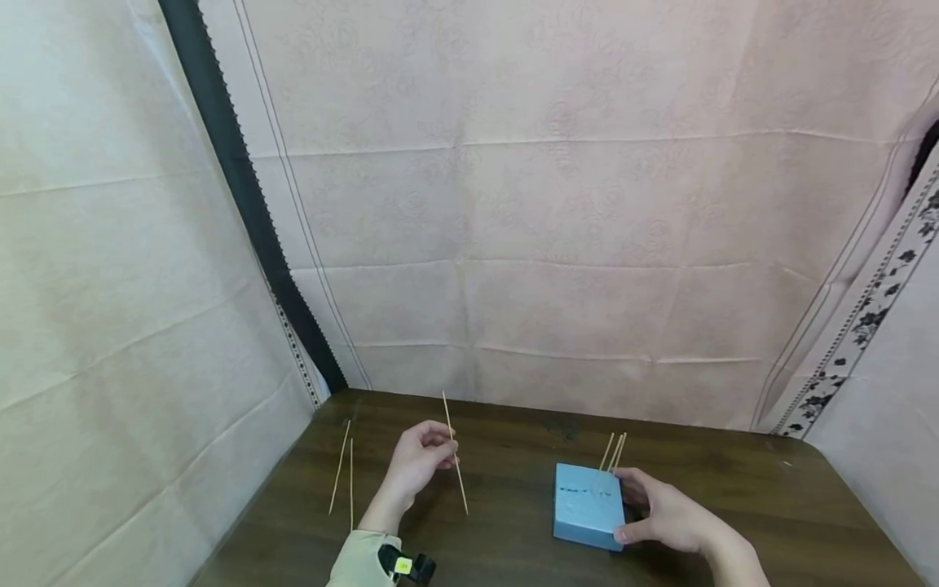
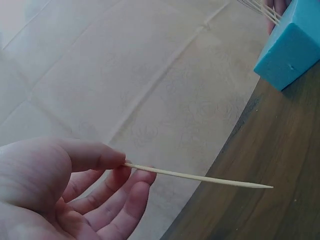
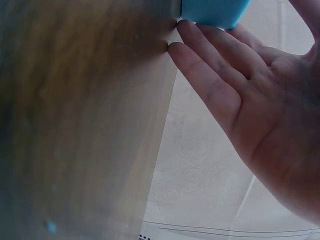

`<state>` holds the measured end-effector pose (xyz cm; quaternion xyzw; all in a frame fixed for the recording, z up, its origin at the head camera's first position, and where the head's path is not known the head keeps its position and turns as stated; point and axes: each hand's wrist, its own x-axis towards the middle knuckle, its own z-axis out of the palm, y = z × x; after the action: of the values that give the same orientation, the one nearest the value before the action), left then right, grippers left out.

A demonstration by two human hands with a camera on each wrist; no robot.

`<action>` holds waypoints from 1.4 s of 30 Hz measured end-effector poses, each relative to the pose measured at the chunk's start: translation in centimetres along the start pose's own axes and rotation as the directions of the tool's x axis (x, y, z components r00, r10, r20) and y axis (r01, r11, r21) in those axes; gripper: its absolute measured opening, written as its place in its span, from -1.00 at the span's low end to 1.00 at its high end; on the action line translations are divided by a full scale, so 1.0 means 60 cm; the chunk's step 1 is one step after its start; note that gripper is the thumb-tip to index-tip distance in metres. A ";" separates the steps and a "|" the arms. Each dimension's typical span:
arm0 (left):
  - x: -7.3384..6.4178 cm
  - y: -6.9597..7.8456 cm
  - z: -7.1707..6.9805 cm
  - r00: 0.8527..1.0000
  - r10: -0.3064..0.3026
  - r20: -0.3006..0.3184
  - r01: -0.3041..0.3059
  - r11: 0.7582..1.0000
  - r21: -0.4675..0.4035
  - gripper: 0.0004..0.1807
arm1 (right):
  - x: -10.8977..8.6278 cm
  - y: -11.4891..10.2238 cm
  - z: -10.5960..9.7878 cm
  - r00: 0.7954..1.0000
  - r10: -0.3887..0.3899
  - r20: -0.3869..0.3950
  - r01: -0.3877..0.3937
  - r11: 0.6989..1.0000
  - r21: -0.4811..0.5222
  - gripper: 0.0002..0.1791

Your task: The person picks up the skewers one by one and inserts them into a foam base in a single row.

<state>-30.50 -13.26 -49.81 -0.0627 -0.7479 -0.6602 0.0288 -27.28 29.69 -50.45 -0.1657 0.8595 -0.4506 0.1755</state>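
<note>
In the head view, my left hand [image 1: 420, 461] pinches a thin bamboo skewer [image 1: 461, 487] between thumb and fingers, above the dark wooden table [image 1: 506, 465]. The left wrist view shows the skewer's pointed end [image 2: 240, 183] sticking out past the fingertips. Further right, a light blue foam block [image 1: 587, 509] sits on the table, with a few skewers [image 1: 620, 450] standing in its far part, tilted slightly. My right hand [image 1: 671, 514] holds the block at its right side, thumb at the near corner and fingers by the far edge. Part of those fingers is hidden in the head view.
Two more skewers [image 1: 339, 469] lie on the table left of my left hand. Pale cloth [image 1: 572, 244] hangs behind the table and on both sides. A blue crumb [image 3: 50, 226] shows on the table in the right wrist view.
</note>
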 end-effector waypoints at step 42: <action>-0.009 0.049 0.141 0.983 0.108 0.151 -0.087 0.986 -0.143 -0.70 | 0.001 0.002 0.004 0.999 0.018 -0.039 -0.019 1.000 -0.025 0.06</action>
<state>-29.24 -4.55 -48.08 -0.1531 -0.6973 -0.7002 -0.0025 -27.23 29.56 -50.72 -0.1512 0.8699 -0.4412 0.1605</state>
